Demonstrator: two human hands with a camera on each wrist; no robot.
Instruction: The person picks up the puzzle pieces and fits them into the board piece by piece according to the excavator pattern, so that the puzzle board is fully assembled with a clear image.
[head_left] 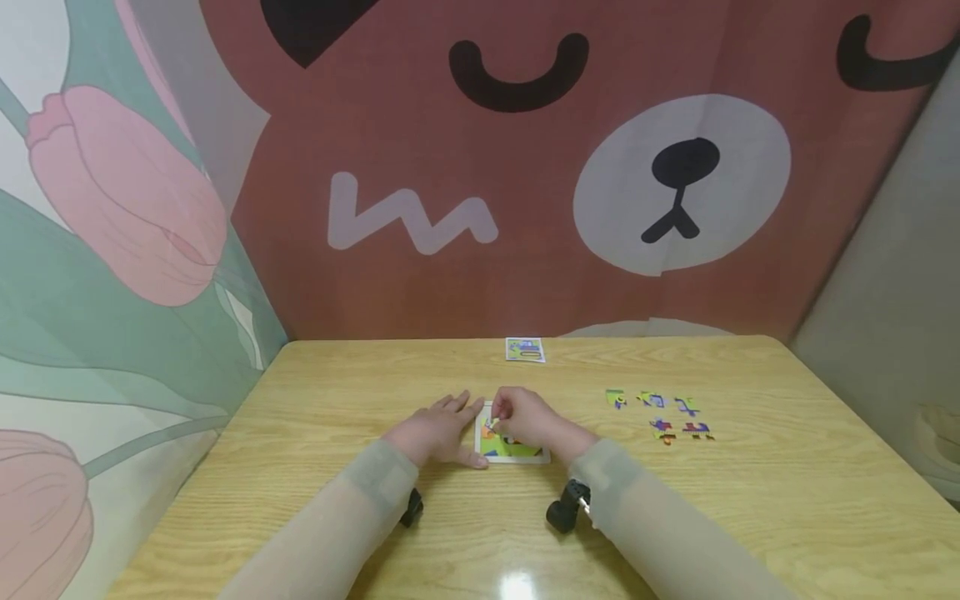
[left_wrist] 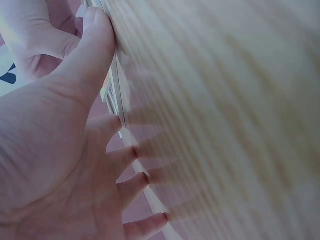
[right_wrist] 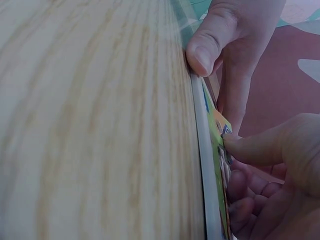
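Note:
A small jigsaw puzzle with a white border and a green, colourful picture lies flat on the table in front of me. My left hand rests at its left side with fingers spread, the thumb on the near left corner in the right wrist view. My right hand is over the puzzle, its fingers hiding much of the upper right part. Between its thumb and fingers it pinches a puzzle piece against the picture near the orange patch. The piece's outline is mostly covered.
Several loose puzzle pieces lie to the right on the wooden table. A small picture card with a white border lies near the back edge. A curtain printed with a bear hangs behind the table.

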